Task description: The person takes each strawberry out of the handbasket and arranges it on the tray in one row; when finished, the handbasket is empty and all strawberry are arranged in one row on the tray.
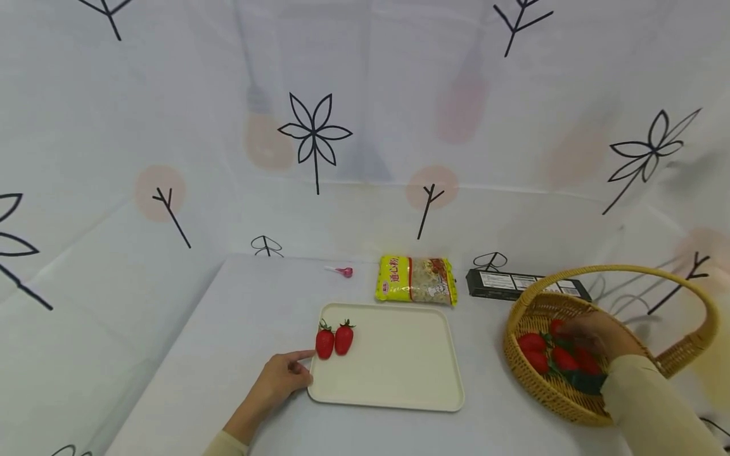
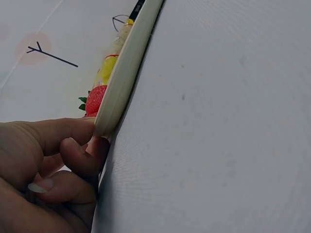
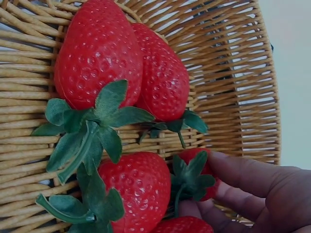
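Note:
My left hand holds the left rim of a cream tray, its fingers at the edge in the left wrist view. Two red strawberries with green leaves lie in the tray's upper left part. At the right, my right hand reaches into a wicker basket. In the right wrist view its thumb and fingers pinch a small strawberry, seen leaf end first. Several other strawberries lie around it on the woven bottom. The forearm and hand cover part of the basket.
The basket's tall handle arches over the right arm. Behind the tray lie a yellow pasta packet and a small pink lollipop-shaped item. A long black box lies behind the basket. Patterned white cloth hangs at the back.

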A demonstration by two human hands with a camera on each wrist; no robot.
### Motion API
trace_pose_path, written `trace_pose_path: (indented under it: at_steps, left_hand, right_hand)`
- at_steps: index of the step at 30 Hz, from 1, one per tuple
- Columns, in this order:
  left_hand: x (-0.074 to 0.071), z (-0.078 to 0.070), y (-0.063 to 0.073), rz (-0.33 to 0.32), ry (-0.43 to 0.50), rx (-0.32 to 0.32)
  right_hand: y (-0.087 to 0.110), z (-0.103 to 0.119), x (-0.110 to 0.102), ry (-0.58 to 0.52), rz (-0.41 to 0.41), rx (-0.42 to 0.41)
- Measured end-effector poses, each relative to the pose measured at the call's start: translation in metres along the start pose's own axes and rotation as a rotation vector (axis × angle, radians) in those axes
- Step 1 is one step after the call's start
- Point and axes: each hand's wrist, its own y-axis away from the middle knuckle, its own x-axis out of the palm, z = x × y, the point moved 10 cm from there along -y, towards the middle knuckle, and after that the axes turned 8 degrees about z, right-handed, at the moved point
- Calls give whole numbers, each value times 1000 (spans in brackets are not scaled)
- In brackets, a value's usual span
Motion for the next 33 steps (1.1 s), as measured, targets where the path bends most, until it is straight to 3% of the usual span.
trace_pose_path:
  at_steps: [14,24,30,33]
  left_hand:
    - [-2,-1,0,-5,-4,19]
    - [-1,1,0,0,11,14]
    - [-1,-1,1,3,11,15]
    - [-1,-1,2,3,1,8]
  right_hand:
    - [1,-9,4,-63,19,-19]
    - [13,-15,0,-394,106,-53]
    - [26,-17,-6,-494,82,-42]
    - [30,-18,-6,-598,60,-35]
